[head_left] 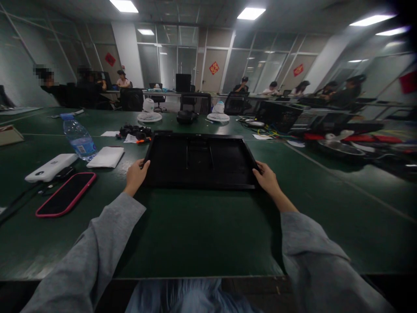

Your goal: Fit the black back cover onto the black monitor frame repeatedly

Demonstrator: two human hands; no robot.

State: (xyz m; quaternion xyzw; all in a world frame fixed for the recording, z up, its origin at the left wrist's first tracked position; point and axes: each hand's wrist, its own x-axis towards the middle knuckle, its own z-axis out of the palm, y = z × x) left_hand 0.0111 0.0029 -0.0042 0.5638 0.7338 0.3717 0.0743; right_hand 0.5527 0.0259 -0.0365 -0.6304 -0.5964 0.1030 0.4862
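Observation:
A shallow black rectangular tray-like panel (169, 165) with a raised rim lies on or just above the green table in front of me; I cannot tell whether it touches the top. Two thin upright ridges show in its middle. My left hand (136, 174) is closed on its left side, thumb over the rim. On the opposite side, my right hand (266, 177) grips the right rim the same way, with the fingers partly hidden underneath.
Left of the panel are a water bottle (80, 139), a tissue pack (106, 157), a white power bank (52, 167) and a pink-edged phone (67, 194). Small white fans (150, 114) stand beyond. Cables (260, 130) and equipment clutter the right. Several people sit farther back.

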